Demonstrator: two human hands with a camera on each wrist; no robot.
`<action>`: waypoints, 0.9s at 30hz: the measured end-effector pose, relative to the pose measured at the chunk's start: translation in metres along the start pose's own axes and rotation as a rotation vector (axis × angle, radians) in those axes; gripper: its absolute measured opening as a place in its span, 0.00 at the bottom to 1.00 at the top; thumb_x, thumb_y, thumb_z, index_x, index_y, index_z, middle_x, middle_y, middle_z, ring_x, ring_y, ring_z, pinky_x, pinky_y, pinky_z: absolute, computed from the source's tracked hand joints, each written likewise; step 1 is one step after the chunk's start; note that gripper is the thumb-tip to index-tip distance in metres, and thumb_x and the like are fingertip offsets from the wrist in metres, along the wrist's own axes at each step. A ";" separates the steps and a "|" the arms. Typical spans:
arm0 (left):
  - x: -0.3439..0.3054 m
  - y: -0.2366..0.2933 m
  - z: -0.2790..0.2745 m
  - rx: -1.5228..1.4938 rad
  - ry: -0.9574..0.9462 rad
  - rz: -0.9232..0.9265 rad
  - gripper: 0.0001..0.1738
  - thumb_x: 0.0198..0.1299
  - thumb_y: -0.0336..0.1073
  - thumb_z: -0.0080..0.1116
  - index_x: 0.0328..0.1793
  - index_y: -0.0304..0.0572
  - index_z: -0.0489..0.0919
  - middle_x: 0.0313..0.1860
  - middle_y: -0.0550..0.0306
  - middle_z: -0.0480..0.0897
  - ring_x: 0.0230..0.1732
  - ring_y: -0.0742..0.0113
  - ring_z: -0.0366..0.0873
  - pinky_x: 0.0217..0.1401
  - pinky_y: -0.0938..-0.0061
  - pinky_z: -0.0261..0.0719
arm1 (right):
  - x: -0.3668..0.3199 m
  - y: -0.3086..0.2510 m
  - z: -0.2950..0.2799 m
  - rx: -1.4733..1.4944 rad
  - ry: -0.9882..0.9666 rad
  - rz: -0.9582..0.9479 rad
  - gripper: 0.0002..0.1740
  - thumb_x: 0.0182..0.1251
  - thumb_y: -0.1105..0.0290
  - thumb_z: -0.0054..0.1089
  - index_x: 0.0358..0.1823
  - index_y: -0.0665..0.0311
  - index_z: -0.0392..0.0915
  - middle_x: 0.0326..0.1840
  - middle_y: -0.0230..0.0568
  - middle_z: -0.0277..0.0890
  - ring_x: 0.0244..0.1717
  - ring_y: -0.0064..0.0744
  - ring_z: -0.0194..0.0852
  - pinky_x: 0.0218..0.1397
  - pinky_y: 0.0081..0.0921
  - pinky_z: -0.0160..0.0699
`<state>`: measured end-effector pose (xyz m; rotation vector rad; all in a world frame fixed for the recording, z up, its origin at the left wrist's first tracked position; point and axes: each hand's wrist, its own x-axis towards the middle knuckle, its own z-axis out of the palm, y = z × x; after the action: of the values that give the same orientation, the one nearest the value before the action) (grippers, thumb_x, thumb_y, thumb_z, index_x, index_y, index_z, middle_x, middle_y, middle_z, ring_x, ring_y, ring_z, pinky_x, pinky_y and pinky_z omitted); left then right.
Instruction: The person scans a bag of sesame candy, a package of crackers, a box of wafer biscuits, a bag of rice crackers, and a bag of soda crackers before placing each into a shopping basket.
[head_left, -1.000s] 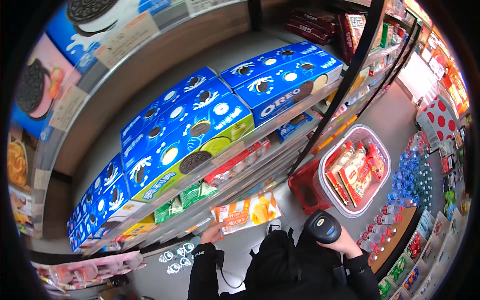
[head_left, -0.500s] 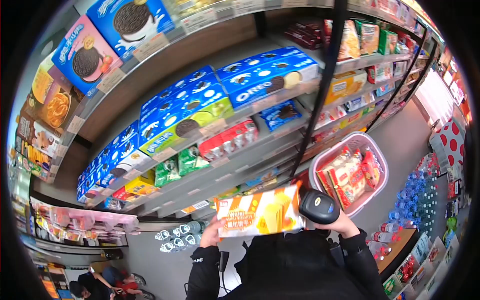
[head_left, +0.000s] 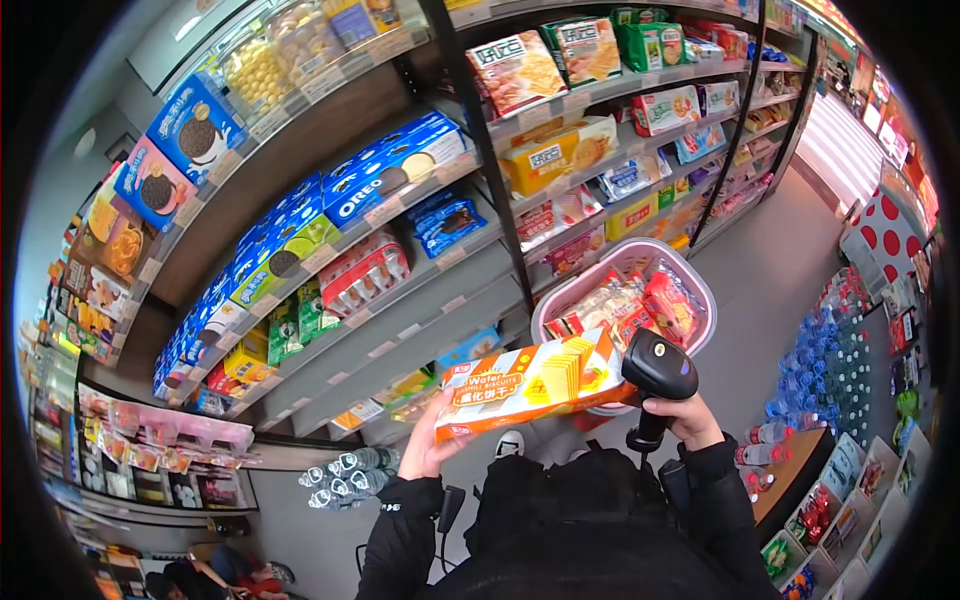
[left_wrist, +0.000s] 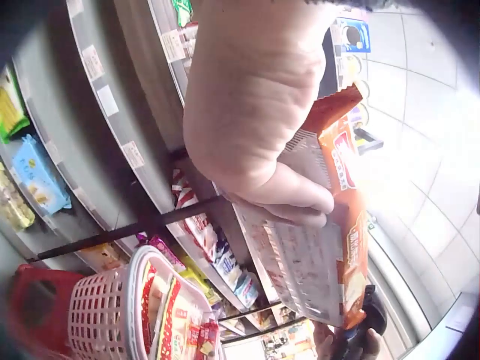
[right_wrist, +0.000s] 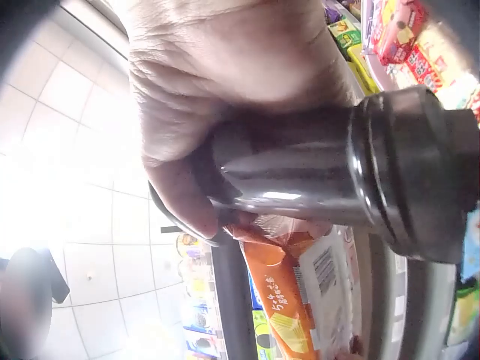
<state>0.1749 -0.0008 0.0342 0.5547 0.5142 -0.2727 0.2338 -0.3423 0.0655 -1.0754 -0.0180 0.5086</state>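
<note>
An orange and white wafer biscuit pack (head_left: 535, 380) is held by its left end in my left hand (head_left: 428, 440). The left wrist view shows the fingers of that hand (left_wrist: 247, 112) curled over the pack's clear underside (left_wrist: 292, 259). My right hand (head_left: 692, 420) grips the handle of a black barcode scanner (head_left: 660, 366). Its head overlaps the pack's right end in the head view. In the right wrist view, the scanner's handle (right_wrist: 292, 169) fills the palm, and a printed barcode (right_wrist: 325, 270) shows on the pack beyond it.
Behind the pack stands a pink basket (head_left: 708, 300) holding several snack packs, with a red base (left_wrist: 45, 307) beside it. Shelves with blue Oreo boxes (head_left: 385, 165) and other snacks run along the left and back. Water bottles (head_left: 345, 475) stand on the floor, others (head_left: 820, 370) at right.
The wafer pack and scanner have come close together, and the pack now tilts up to the right. The head view has swung right along the shelves.
</note>
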 end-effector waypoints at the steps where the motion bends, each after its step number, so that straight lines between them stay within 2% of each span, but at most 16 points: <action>1: 0.001 -0.006 0.000 -0.020 -0.044 -0.029 0.24 0.54 0.43 0.52 0.53 0.40 0.64 0.48 0.50 0.73 0.46 0.59 0.73 0.45 0.64 0.73 | -0.005 -0.001 -0.005 0.031 0.010 -0.005 0.31 0.36 0.83 0.61 0.49 0.63 0.66 0.44 0.34 0.70 0.47 0.27 0.66 0.51 0.27 0.65; 2: 0.001 -0.013 0.000 -0.016 -0.045 -0.029 0.24 0.54 0.43 0.52 0.53 0.40 0.64 0.48 0.50 0.73 0.46 0.59 0.73 0.45 0.64 0.73 | -0.009 -0.003 -0.010 0.063 0.022 -0.010 0.30 0.37 0.83 0.63 0.48 0.62 0.67 0.43 0.33 0.71 0.44 0.25 0.67 0.48 0.23 0.66; 4: -0.005 -0.024 0.017 -0.104 -0.052 -0.060 0.26 0.52 0.40 0.54 0.55 0.38 0.62 0.51 0.48 0.71 0.49 0.58 0.71 0.49 0.64 0.73 | -0.019 -0.007 -0.017 0.078 0.016 -0.007 0.30 0.37 0.83 0.62 0.48 0.63 0.67 0.43 0.33 0.71 0.44 0.25 0.68 0.48 0.23 0.66; 8: -0.013 -0.037 0.027 -0.051 -0.028 -0.059 0.27 0.51 0.38 0.55 0.56 0.38 0.61 0.51 0.47 0.70 0.50 0.58 0.71 0.50 0.65 0.73 | -0.033 -0.008 -0.032 0.084 0.006 -0.041 0.29 0.37 0.83 0.61 0.47 0.64 0.67 0.43 0.35 0.71 0.44 0.26 0.68 0.49 0.24 0.66; 10: -0.015 -0.042 0.025 0.280 -0.166 0.075 0.27 0.54 0.38 0.51 0.58 0.36 0.59 0.51 0.47 0.70 0.50 0.60 0.71 0.51 0.65 0.71 | -0.041 -0.010 -0.041 0.115 -0.003 -0.012 0.30 0.36 0.84 0.61 0.47 0.65 0.67 0.43 0.37 0.71 0.45 0.29 0.69 0.49 0.26 0.66; 11: -0.017 -0.036 0.012 0.355 -0.172 0.013 0.27 0.52 0.33 0.54 0.58 0.34 0.59 0.51 0.48 0.71 0.50 0.62 0.71 0.53 0.68 0.69 | -0.045 -0.011 -0.045 0.115 -0.034 -0.033 0.30 0.35 0.84 0.61 0.47 0.65 0.67 0.42 0.37 0.72 0.45 0.30 0.69 0.49 0.27 0.66; 12: -0.017 -0.038 0.016 0.354 -0.173 0.017 0.27 0.52 0.33 0.54 0.58 0.34 0.59 0.51 0.48 0.71 0.50 0.62 0.71 0.53 0.68 0.69 | -0.049 -0.014 -0.045 0.116 -0.065 -0.053 0.31 0.35 0.84 0.61 0.48 0.65 0.67 0.42 0.38 0.72 0.45 0.31 0.69 0.50 0.28 0.66; 13: -0.016 -0.040 0.022 0.401 -0.258 0.099 0.29 0.49 0.31 0.56 0.57 0.34 0.59 0.50 0.49 0.71 0.50 0.63 0.71 0.53 0.69 0.69 | -0.051 -0.018 -0.041 0.092 -0.051 -0.092 0.33 0.34 0.84 0.61 0.50 0.65 0.65 0.44 0.40 0.71 0.45 0.33 0.70 0.51 0.29 0.66; 14: -0.016 -0.041 0.027 0.448 -0.343 0.181 0.31 0.47 0.29 0.58 0.57 0.34 0.60 0.50 0.51 0.72 0.49 0.64 0.71 0.53 0.70 0.68 | -0.055 -0.024 -0.034 0.047 -0.065 -0.122 0.35 0.32 0.80 0.61 0.50 0.66 0.66 0.48 0.39 0.70 0.47 0.31 0.68 0.52 0.28 0.63; 15: -0.016 -0.038 0.030 0.459 -0.334 0.173 0.34 0.41 0.26 0.62 0.56 0.34 0.61 0.49 0.52 0.72 0.50 0.65 0.71 0.54 0.71 0.67 | -0.058 -0.027 -0.035 0.064 -0.080 -0.085 0.35 0.32 0.80 0.61 0.51 0.66 0.66 0.48 0.39 0.70 0.47 0.31 0.67 0.53 0.29 0.64; 20: -0.025 -0.044 0.045 0.511 -0.231 0.331 0.33 0.37 0.24 0.64 0.54 0.36 0.64 0.48 0.55 0.73 0.49 0.66 0.71 0.54 0.71 0.67 | -0.059 -0.013 -0.053 0.060 -0.115 -0.059 0.39 0.31 0.82 0.62 0.53 0.64 0.62 0.49 0.39 0.68 0.49 0.33 0.66 0.54 0.34 0.64; 22: -0.032 -0.047 0.046 0.585 -0.199 0.438 0.34 0.36 0.24 0.65 0.53 0.36 0.64 0.47 0.56 0.73 0.49 0.67 0.71 0.54 0.72 0.68 | -0.059 0.002 -0.069 0.083 -0.020 -0.046 0.41 0.28 0.84 0.67 0.53 0.63 0.62 0.48 0.35 0.68 0.50 0.30 0.65 0.54 0.28 0.63; 27: -0.047 -0.051 0.039 0.626 -0.152 0.543 0.32 0.35 0.23 0.66 0.51 0.35 0.66 0.46 0.54 0.74 0.47 0.66 0.72 0.50 0.71 0.70 | -0.062 0.007 -0.071 0.070 -0.019 -0.051 0.43 0.26 0.86 0.67 0.53 0.61 0.62 0.47 0.32 0.67 0.49 0.29 0.64 0.54 0.28 0.62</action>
<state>0.1315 -0.0597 0.0656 1.2433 0.1046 0.0539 0.1948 -0.4246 0.0393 -0.9991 -0.0446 0.4701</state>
